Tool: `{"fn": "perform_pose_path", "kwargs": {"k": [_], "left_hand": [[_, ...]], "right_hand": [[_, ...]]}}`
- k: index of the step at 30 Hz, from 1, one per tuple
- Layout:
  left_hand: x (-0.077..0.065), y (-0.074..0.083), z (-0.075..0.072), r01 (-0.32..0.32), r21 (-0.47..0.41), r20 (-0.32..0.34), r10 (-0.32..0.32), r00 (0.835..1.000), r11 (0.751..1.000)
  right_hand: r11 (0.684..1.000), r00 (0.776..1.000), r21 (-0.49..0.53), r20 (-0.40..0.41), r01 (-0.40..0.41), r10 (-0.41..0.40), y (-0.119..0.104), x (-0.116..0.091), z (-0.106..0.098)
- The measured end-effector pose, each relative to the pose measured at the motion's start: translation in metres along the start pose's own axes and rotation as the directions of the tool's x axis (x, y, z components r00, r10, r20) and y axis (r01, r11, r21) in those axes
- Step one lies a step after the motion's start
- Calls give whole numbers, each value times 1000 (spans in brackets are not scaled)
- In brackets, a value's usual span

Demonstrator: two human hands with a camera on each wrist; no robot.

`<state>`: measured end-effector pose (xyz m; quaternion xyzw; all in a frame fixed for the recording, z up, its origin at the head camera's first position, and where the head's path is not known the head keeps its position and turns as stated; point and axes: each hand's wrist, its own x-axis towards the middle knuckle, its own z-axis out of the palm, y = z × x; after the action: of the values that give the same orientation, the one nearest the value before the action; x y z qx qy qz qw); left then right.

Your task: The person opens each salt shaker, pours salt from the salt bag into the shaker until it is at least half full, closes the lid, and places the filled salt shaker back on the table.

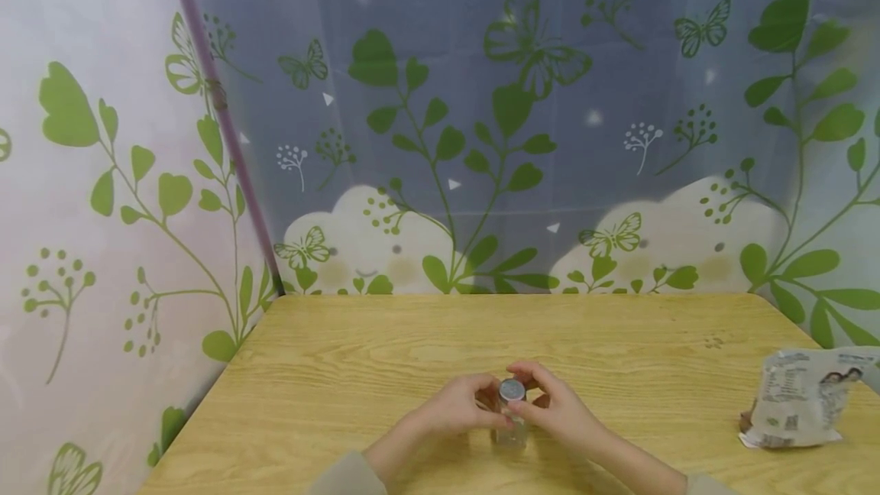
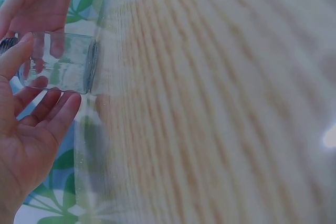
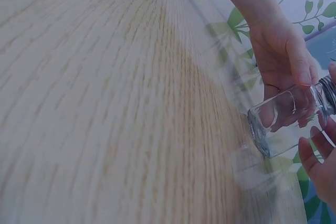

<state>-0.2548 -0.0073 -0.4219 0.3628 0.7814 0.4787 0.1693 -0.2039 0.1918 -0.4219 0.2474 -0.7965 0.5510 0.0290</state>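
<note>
A small clear glass jar [image 1: 510, 434] with a grey metal lid [image 1: 512, 389] is upright between the two hands, its base right at the tabletop. My left hand [image 1: 457, 403] holds the jar from the left, thumb on one side and fingers on the other, as the left wrist view shows around the glass [image 2: 60, 66]. On the other side, my right hand [image 1: 560, 407] has its thumb and index finger around the lid. In the right wrist view the right hand [image 3: 323, 166] is partly cut off by the frame edge. Nothing shows inside the glass.
The wood-grain table [image 1: 385, 342] reaches back to a patterned curtain [image 1: 426, 136] with leaves and butterflies. Far to the right on the table stands a white printed plastic packet [image 1: 797, 399].
</note>
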Motion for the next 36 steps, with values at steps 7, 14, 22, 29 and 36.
{"fn": "perform_pose_path", "kwargs": {"k": [7,14,22,29,36], "left_hand": [[-1,1,1,9,-16,-7,-9,1000,1000],[-1,-1,0,5,-16,-1,-5,1000,1000],[-2,-1,0,8,-19,-4,-8,1000,1000],[-1,-1,2,-9,-37,-19,9,1000,999],[-1,-4,1,-45,-22,-4,45,999,999]], "right_hand": [[999,998,-7,-32,-46,45,0,2,2],[1000,1000,12,-8,-5,5,3,2,1],[1000,1000,30,10,5,-5,1,0,2],[998,998,-3,-10,-59,59,-1,2,3],[999,999,8,6,-31,31,1,2,3]]}}
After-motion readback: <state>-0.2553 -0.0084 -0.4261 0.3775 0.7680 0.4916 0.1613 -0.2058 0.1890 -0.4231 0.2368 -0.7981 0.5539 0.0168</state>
